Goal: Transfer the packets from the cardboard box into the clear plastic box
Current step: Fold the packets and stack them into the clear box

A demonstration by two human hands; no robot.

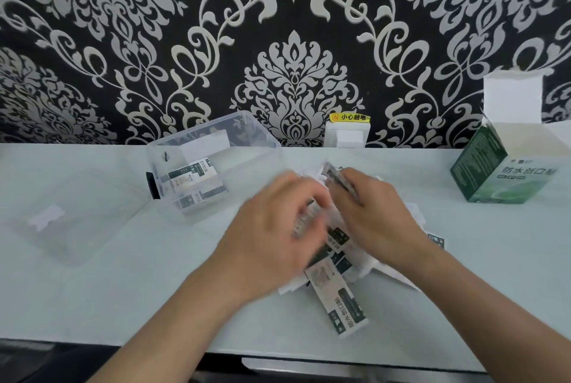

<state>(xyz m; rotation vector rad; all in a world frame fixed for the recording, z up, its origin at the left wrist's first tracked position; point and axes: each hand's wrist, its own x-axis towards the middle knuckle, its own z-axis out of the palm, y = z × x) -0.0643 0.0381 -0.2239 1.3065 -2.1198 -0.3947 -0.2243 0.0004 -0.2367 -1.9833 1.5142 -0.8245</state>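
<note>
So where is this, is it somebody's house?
Probably a room in a home, though I can't be sure. The wall has fancy black and white wallpaper, a wall socket with a yellow warning sticker sits above a pale table, and a green cardboard box and loose packets are on it.

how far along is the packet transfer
Done: a few packets lie in the clear box, lid off. In hand: both hands work the pile on the table; the right hand pinches some, the left hand is blurred. Left: most of the pile. The inside of the cardboard box is hidden.
</note>
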